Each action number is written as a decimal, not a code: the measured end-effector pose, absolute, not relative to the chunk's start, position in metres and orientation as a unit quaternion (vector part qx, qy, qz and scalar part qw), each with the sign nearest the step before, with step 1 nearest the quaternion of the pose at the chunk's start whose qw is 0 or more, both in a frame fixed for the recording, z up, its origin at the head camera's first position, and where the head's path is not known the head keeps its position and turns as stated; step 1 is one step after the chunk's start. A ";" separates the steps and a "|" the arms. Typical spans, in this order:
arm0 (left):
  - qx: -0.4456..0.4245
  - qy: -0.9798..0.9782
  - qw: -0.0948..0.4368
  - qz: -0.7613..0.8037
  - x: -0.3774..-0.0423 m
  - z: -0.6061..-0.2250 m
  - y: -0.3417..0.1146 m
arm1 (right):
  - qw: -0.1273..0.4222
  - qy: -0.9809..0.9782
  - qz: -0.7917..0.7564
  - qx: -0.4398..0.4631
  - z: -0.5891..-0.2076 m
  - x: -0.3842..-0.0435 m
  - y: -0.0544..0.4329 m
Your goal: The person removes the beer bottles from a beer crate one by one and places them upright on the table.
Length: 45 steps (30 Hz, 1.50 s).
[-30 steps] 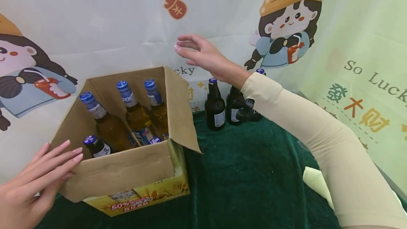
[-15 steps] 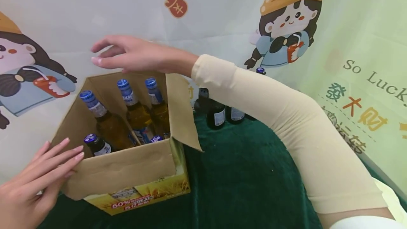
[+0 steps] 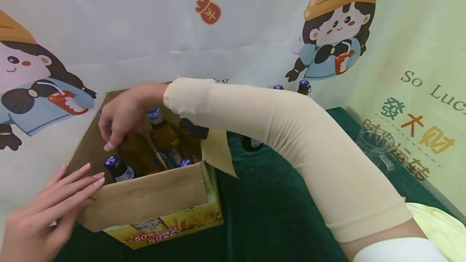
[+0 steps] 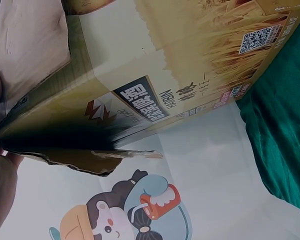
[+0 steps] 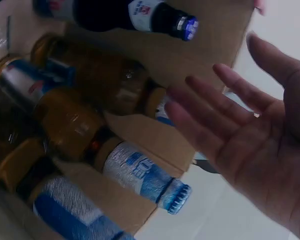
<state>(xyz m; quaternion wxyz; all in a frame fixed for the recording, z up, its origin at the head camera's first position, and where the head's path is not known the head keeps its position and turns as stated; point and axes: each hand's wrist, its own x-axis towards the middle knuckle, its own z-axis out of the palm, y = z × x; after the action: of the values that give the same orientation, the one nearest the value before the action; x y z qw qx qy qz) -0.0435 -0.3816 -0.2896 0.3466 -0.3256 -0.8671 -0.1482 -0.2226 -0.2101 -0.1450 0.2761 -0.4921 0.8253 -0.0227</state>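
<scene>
A cardboard beer box stands at the left of the head view, its flaps folded out. My left hand rests with straight fingers on the near left corner of its rim. Inside, my right hand reaches down over a tall amber beer bottle. The right wrist view has this bottle's neck by my spread fingertips, with the palm free. Two more amber bottles with blue foil necks stand alongside. A small dark bottle is at the front left, and another purple cap shows at the front.
Several dark bottles stand behind my right sleeve, mostly covered by it. At the far right are a clear glass mug and a pale yellow cloth. Green cloth covers the table up to a printed backdrop.
My right hand has swept left from near the dark bottles and then dropped into the box beside the tall left bottle. The left hand keeps its place on the box rim.
</scene>
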 end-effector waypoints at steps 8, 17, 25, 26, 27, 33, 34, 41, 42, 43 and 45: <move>-0.346 -0.852 0.356 -0.165 -0.043 -0.293 -0.383 | 0.361 0.834 0.119 -0.401 -0.172 -0.212 -0.245; -0.354 -0.838 0.377 -0.173 -0.045 -0.291 -0.374 | 0.346 0.794 0.098 -0.490 -0.199 -0.224 -0.257; -0.359 -0.834 0.381 -0.173 -0.045 -0.290 -0.374 | 0.357 0.738 0.001 -0.573 -0.219 -0.240 -0.249; -0.355 -0.837 0.380 -0.172 -0.044 -0.289 -0.374 | 0.352 0.731 -0.007 -0.585 -0.221 -0.242 -0.248; -0.354 -0.837 0.379 -0.172 -0.045 -0.289 -0.374 | 0.347 0.726 -0.014 -0.594 -0.223 -0.242 -0.248; -0.353 -0.841 0.376 -0.166 -0.045 -0.286 -0.373 | 0.324 0.719 -0.046 -0.613 -0.228 -0.241 -0.249; -0.353 -0.841 0.376 -0.165 -0.045 -0.286 -0.373 | 0.318 0.723 -0.050 -0.612 -0.228 -0.241 -0.249; -0.381 -0.826 0.376 -0.177 -0.049 -0.289 -0.375 | 0.275 0.751 -0.078 -0.595 -0.219 -0.239 -0.242; -0.381 -0.827 0.373 -0.178 -0.049 -0.289 -0.376 | 0.271 0.753 -0.088 -0.593 -0.215 -0.239 -0.240; -0.378 -0.829 0.371 -0.179 -0.049 -0.290 -0.377 | 0.268 0.755 -0.100 -0.590 -0.211 -0.240 -0.238; -0.367 -0.836 0.367 -0.177 -0.049 -0.292 -0.379 | 0.256 0.757 -0.125 -0.589 -0.202 -0.239 -0.234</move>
<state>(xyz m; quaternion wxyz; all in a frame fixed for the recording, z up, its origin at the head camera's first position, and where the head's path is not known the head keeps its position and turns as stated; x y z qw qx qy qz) -0.0488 -0.3788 -0.2918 0.3671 -0.3669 -0.8362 -0.1771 -0.2391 -0.2342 -0.2021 0.2557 -0.5887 0.7565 -0.1253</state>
